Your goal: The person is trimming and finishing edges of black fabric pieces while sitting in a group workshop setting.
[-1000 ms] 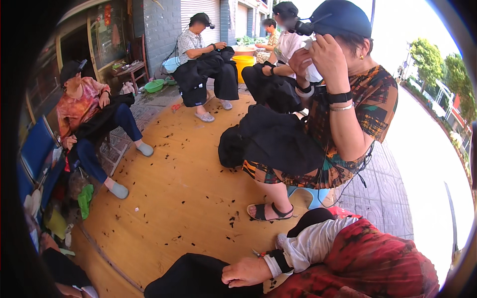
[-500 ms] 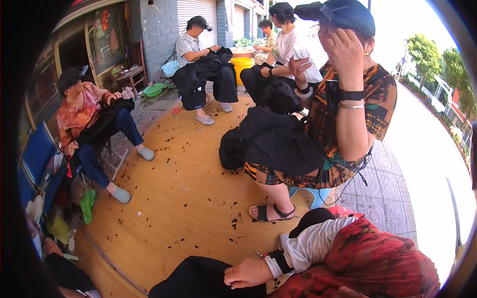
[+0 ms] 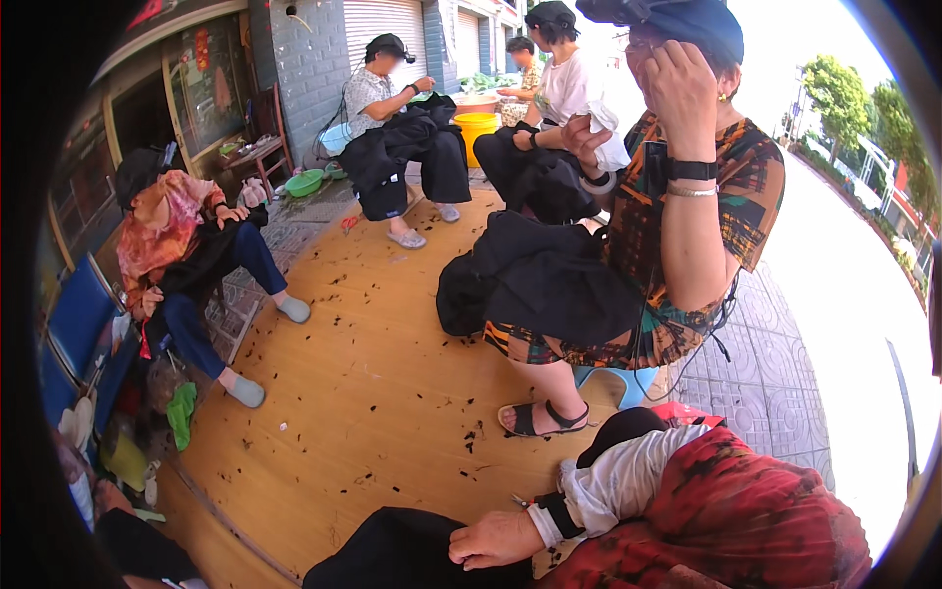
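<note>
My right hand [image 3: 496, 540] rests at the lower middle with its fingers curled on a piece of black cloth [image 3: 407, 550]. The fingers look closed on the cloth, and their tips are partly hidden. Its wrist carries a black band [image 3: 559, 514] over a whitish cuff, and a red, dark-blotched sleeve [image 3: 746, 501] runs off to the right. Beside the wrist, on the tan floor covering, shows a small tool with a red part [image 3: 522, 501], mostly hidden by the arm. My left hand is not visible.
Close on the right a person [image 3: 687, 196] sits on a blue stool [image 3: 628, 385], black cloth on the lap. Others sit farther back, near a yellow bucket [image 3: 475, 137], and at left by blue chairs [image 3: 83, 314]. Dark scraps dot the tan floor covering [image 3: 324, 412].
My right hand stays on the black cloth; the view has shifted slightly. At far left a person's head has bent lower. The person in the patterned shirt at the back has raised a hand.
</note>
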Tool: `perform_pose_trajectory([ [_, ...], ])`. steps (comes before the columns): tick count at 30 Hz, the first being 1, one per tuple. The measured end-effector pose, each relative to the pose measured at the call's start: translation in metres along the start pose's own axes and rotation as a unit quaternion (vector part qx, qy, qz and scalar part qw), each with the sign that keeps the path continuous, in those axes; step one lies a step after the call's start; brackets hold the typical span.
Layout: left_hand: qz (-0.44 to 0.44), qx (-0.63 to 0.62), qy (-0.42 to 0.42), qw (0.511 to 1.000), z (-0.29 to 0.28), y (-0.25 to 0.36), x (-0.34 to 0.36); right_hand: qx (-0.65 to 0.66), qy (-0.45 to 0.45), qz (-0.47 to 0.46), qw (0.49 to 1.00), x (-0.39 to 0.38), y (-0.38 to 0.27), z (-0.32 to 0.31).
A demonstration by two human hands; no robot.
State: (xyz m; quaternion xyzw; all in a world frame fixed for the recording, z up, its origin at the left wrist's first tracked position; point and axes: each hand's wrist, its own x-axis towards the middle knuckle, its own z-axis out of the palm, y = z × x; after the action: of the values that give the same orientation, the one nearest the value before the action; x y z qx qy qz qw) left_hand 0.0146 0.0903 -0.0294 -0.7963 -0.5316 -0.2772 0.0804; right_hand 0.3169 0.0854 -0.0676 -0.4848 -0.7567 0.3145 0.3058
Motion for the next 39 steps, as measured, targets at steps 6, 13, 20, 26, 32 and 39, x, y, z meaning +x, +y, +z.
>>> perform_pose_trajectory([
  [6,-0.002,-0.001,0.003,1.000,-0.003,-0.001,0.002,-0.002,-0.006,-0.002,1.000,0.001,-0.002,-0.001],
  [13,0.006,-0.010,0.011,1.000,-0.003,-0.003,0.004,-0.004,0.004,-0.001,1.000,0.001,-0.007,-0.003],
  [20,0.034,-0.008,0.042,0.999,-0.007,0.000,0.000,0.014,0.032,-0.029,0.999,0.001,-0.002,-0.002],
  [26,0.052,0.002,0.059,0.997,0.003,-0.007,0.000,0.000,0.034,-0.056,0.998,0.004,0.000,-0.002],
  [32,0.055,0.022,0.072,0.996,0.006,-0.010,-0.001,-0.017,0.027,-0.055,0.998,0.004,-0.002,-0.007],
  [39,0.053,0.014,0.066,0.996,0.003,-0.002,-0.009,-0.022,0.031,-0.058,0.998,-0.008,0.003,0.001],
])
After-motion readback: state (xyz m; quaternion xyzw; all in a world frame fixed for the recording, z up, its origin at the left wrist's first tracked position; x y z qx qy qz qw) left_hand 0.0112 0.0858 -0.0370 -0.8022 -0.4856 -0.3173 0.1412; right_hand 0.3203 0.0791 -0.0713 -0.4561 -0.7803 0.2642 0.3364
